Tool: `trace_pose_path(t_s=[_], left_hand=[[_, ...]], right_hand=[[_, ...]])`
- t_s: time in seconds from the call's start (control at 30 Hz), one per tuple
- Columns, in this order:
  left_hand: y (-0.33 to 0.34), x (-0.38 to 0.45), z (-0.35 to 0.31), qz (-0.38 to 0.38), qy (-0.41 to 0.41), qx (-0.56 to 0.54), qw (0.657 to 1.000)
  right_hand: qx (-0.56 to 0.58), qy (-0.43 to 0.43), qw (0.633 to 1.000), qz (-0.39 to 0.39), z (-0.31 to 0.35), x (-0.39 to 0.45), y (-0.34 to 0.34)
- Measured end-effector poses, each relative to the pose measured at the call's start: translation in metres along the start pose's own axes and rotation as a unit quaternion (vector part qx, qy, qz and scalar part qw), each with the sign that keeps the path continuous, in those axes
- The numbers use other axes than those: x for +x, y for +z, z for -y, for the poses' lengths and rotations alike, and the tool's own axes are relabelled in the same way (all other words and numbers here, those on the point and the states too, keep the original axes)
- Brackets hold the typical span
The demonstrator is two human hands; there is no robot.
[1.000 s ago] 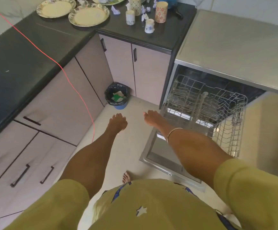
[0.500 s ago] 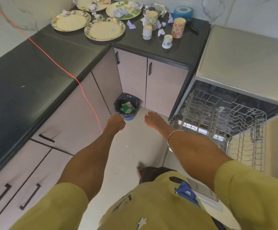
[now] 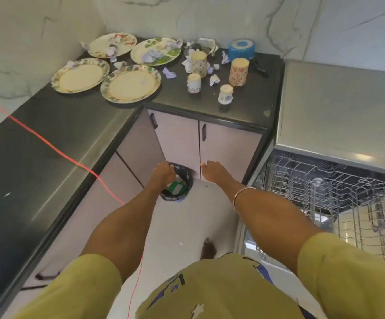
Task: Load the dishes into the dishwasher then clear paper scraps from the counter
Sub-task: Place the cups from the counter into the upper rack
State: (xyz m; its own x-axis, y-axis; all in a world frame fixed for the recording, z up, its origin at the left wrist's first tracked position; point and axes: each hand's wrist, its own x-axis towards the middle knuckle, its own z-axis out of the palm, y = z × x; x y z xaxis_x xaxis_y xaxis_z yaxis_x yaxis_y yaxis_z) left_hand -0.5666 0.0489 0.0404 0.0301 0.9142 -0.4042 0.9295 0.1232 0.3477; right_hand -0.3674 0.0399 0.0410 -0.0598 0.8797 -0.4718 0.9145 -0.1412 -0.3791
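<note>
Plates, cups and paper scraps on black bench, well beyond both hands. Left hand extended, fingers loosely curled, holding nothing, above bin. Right hand extended, fingers relaxed, holding nothing. Dishwasher right of right hand, door down, empty wire rack pulled out.
</note>
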Motion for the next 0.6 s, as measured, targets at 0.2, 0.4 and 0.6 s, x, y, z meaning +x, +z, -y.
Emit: trace_pose_path(t_s=[0.2,0.4,0.6], left_hand=[[-0.028,0.077,-0.056,-0.042,0.05,-0.051,0.997],[-0.065,0.127,-0.101,-0.07,0.111,-0.051,0.99],[-0.089,0.194,-0.132,-0.116,0.16,-0.084,0.977]], right_hand=[[0.064,0.04,0.993,-0.086,-0.021,0.064,-0.058],[0.107,0.037,0.971,-0.208,-0.025,0.105,-0.103],[0.149,0.049,0.94,-0.303,-0.022,0.154,-0.146]])
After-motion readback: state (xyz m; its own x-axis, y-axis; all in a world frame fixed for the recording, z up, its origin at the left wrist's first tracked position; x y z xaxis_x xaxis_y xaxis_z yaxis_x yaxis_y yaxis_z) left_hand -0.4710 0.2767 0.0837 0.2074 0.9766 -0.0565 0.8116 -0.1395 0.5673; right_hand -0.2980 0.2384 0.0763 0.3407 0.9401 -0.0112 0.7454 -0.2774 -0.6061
